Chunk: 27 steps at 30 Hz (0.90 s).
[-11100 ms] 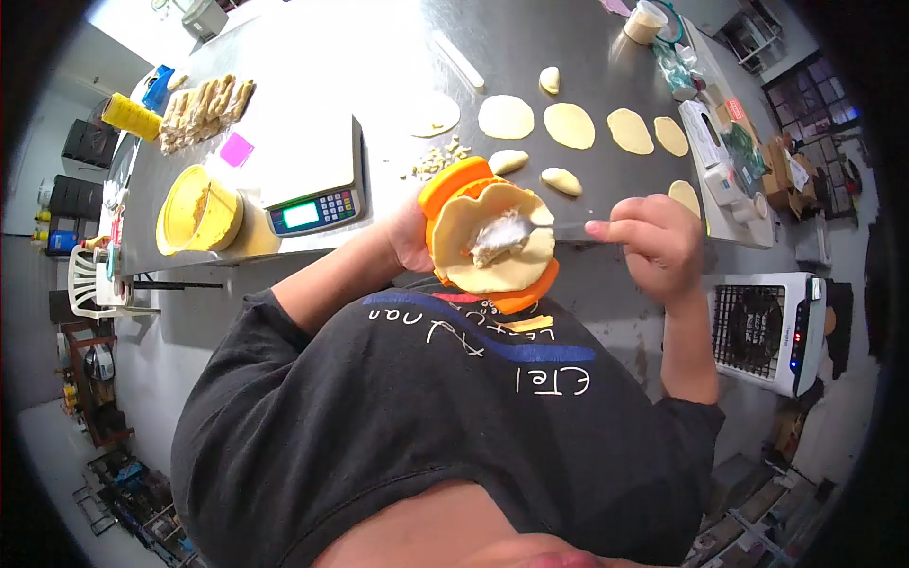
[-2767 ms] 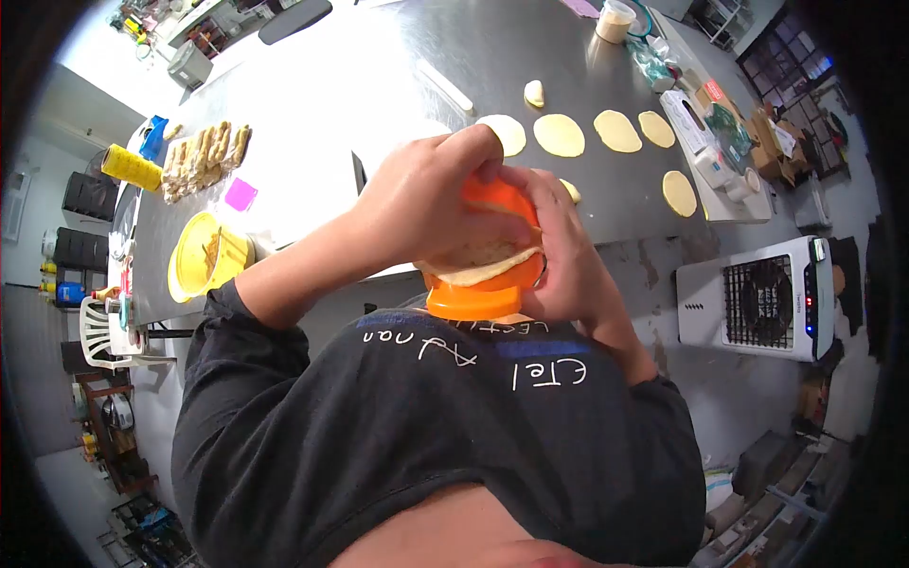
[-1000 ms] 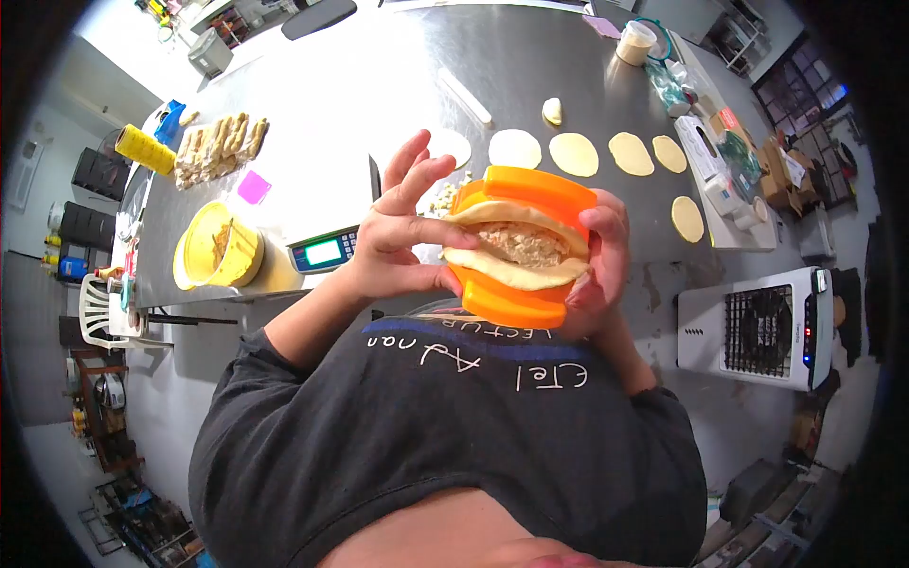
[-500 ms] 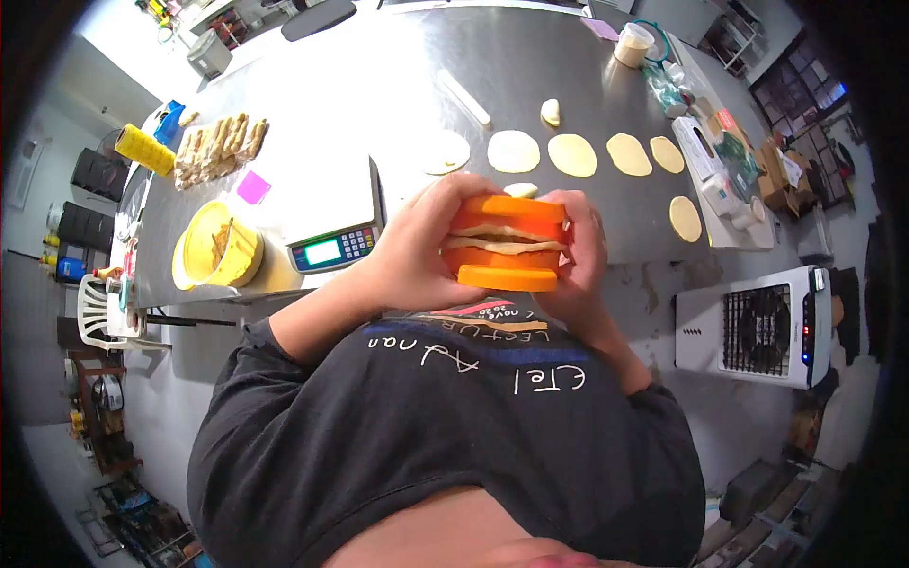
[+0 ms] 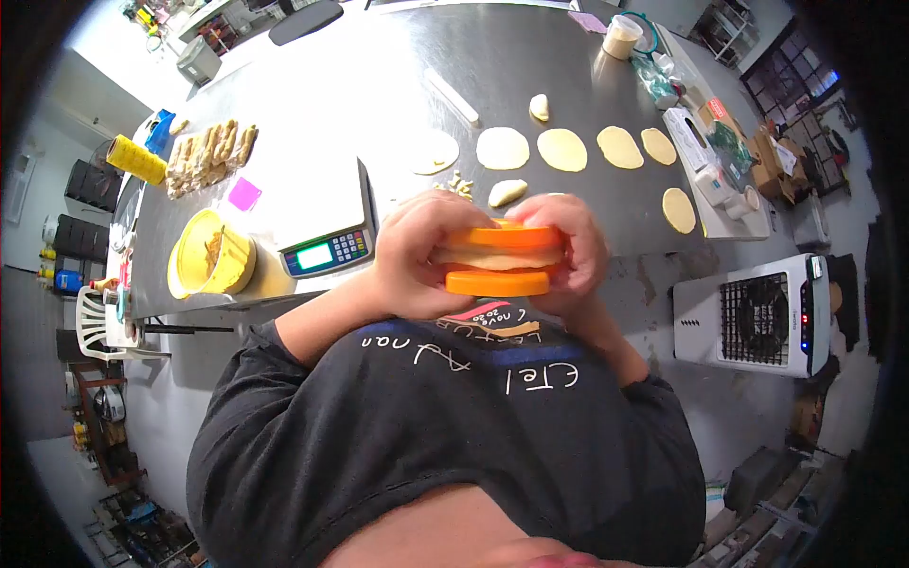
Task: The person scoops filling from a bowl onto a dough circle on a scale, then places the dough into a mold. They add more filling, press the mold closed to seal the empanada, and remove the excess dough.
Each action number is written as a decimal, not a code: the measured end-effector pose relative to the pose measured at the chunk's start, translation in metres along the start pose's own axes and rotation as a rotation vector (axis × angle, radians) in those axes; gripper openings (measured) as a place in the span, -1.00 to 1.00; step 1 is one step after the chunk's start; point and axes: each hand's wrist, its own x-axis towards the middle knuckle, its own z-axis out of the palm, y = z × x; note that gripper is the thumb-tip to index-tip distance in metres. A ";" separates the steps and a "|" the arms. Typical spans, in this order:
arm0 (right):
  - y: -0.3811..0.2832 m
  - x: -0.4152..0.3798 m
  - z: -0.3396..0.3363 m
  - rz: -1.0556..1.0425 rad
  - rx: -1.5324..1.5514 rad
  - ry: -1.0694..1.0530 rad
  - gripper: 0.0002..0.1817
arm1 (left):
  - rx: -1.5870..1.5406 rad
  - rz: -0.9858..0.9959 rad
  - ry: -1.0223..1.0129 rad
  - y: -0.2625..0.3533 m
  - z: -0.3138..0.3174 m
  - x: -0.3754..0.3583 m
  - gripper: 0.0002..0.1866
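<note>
Your left hand (image 5: pixel 417 256) and right hand (image 5: pixel 571 248) both clamp the orange press (image 5: pixel 500 260) shut, fingers over the top half and thumbs below, squeezing the dough (image 5: pixel 492 257) edge sealed, held at your chest just off the counter (image 5: pixel 530 66)

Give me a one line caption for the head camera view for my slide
Both hands, left hand and right hand, press an orange dumpling mould shut on dough above a steel table.

Glossy orange plastic press (image 5: pixel 499 281); brushed steel table (image 5: pixel 530 66).
</note>
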 end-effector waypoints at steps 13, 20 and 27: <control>0.027 -0.007 0.003 -0.111 -0.185 0.073 -0.61 | 0.072 -0.452 -0.086 -0.004 -0.002 -0.004 -0.56; 0.050 -0.008 0.009 -0.170 -0.209 -0.038 -0.68 | 0.179 -0.523 -0.120 -0.003 -0.016 -0.008 -0.59; 0.054 0.019 0.029 0.021 0.072 -0.111 -0.70 | -0.223 -0.777 -0.060 -0.026 -0.056 -0.019 -0.54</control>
